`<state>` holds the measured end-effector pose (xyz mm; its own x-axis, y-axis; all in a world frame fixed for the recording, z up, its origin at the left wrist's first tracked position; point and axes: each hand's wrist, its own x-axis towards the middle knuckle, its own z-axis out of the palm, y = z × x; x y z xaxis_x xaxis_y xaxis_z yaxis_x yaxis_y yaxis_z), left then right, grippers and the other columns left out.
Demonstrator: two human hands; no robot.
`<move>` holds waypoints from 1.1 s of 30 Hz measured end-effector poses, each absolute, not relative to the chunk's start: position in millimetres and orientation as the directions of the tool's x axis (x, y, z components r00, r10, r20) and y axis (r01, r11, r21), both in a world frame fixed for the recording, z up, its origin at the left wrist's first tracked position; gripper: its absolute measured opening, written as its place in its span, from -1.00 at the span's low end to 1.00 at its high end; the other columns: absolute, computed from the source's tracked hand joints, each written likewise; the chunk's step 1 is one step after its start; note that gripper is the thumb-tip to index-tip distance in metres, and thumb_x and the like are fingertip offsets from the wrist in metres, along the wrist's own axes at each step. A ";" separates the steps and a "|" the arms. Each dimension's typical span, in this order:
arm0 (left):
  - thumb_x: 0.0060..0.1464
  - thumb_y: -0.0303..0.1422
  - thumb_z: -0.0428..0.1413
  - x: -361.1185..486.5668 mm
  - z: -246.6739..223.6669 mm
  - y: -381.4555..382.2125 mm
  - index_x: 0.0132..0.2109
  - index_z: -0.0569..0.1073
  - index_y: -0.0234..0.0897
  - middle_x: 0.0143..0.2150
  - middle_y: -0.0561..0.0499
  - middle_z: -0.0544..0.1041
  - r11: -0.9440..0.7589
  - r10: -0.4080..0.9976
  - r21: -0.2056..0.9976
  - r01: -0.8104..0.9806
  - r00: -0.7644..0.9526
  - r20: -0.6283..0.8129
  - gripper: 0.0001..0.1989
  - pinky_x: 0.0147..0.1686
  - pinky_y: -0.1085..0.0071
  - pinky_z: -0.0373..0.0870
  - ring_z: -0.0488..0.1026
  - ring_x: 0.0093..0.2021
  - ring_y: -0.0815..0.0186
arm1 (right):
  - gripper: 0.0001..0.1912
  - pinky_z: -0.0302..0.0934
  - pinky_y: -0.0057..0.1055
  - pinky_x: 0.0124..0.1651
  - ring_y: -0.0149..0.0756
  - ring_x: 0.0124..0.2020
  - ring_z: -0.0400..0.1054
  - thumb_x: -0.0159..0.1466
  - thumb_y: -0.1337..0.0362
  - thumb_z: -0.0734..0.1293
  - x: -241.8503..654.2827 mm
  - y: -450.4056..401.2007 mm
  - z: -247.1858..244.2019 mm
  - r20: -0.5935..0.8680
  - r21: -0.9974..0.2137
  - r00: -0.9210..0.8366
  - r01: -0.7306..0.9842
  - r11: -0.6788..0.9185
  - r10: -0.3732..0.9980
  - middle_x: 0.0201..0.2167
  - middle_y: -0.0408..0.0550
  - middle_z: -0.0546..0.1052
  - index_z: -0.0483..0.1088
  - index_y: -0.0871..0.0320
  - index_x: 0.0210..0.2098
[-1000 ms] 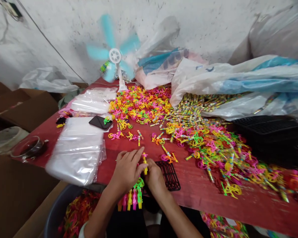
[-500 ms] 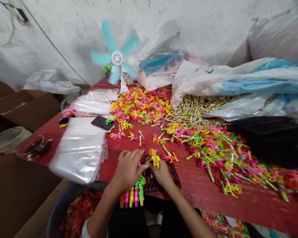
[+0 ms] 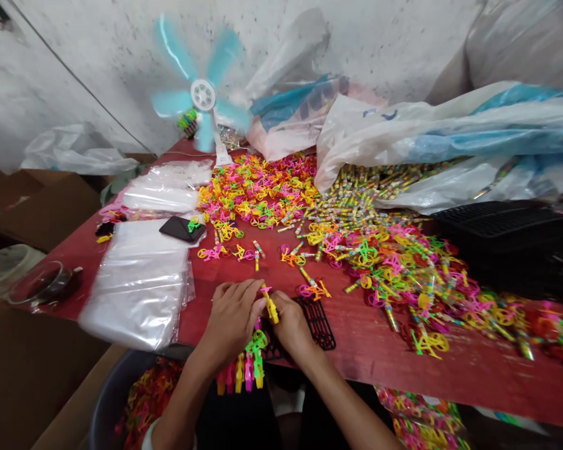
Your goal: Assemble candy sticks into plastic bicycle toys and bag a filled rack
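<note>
A small yellow toy bicycle (image 3: 271,307) is pinched in my right hand (image 3: 291,325), upright between both hands. My left hand (image 3: 234,315) is closed at the left part of a black plastic grid rack (image 3: 323,325), its thumb beside the yellow toy. Its fingertips are hidden, but it appears to grip the rack. Below that hand, a row of pink, yellow and green toys (image 3: 248,369) hangs along the rack's near left side. My right forearm crosses over the rack's middle.
Heaps of toy bicycles (image 3: 263,194) and candy-filled tubes (image 3: 366,194) cover the red table (image 3: 380,356). Stacked black racks (image 3: 502,250) stand right. Clear plastic bags (image 3: 136,281), a phone (image 3: 181,229) and a spinning fan (image 3: 202,95) are left. A tub (image 3: 104,387) sits below.
The yellow toy in my right hand has turned more upright and come against my left thumb. My hands have drawn closer together. The whole view has shifted slightly.
</note>
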<state>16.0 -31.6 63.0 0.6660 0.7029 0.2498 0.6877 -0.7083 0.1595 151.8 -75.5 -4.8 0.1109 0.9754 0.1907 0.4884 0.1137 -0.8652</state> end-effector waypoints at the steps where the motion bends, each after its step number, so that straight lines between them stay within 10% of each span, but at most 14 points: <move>1: 0.32 -0.26 -0.21 16.7 63.6 -31.9 0.14 0.35 -0.24 0.05 -0.11 0.53 -0.706 0.706 0.158 0.691 0.665 0.246 -0.62 0.05 0.19 0.18 0.44 0.02 0.21 | -0.73 0.19 -0.53 -0.34 -0.37 -0.39 0.36 0.18 0.55 0.17 149.7 -76.5 -4.6 0.193 -0.826 0.105 0.554 0.104 0.976 -0.39 -0.09 0.47 0.44 0.15 -0.37; 6: 0.32 -0.27 -0.19 17.2 66.1 -32.2 0.12 0.37 -0.20 0.03 -0.08 0.54 -0.717 0.695 0.156 0.680 0.675 0.249 -0.64 0.01 0.18 0.20 0.45 -0.01 0.21 | -0.67 0.13 -0.54 -0.43 -0.38 -0.43 0.38 0.20 0.57 0.13 142.6 -80.7 -2.6 0.157 -0.643 0.037 0.763 0.074 0.987 -0.29 -0.03 0.50 0.44 0.16 -0.22; 22: 0.33 -0.32 -0.25 11.9 60.3 -30.5 0.19 0.30 -0.22 0.08 -0.08 0.52 -0.643 0.766 0.343 0.685 0.582 0.274 -0.60 0.08 0.23 0.21 0.44 0.04 0.29 | -0.66 0.24 -0.50 -0.25 -0.33 -0.29 0.41 0.11 0.62 0.17 156.3 -73.9 0.0 0.145 -0.828 0.029 0.551 0.105 0.989 -0.32 -0.07 0.49 0.41 0.15 -0.28; 33: 0.33 -0.31 -0.22 18.6 65.9 -29.3 -0.01 0.43 -0.21 -0.03 -0.04 0.58 -0.664 0.746 0.305 0.682 0.629 0.217 -0.65 0.02 0.19 0.17 0.45 0.02 0.24 | -0.61 0.27 -0.43 -0.27 -0.25 -0.26 0.46 0.20 0.58 0.14 143.7 -75.5 9.3 0.020 -0.624 0.015 0.781 0.001 1.000 -0.11 0.07 0.49 0.38 0.18 -0.06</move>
<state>18.6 -29.3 65.9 0.6291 0.7463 0.2174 0.6823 -0.6642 0.3055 143.7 -75.5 9.3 0.0154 0.9997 0.0204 0.7815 0.0007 -0.6239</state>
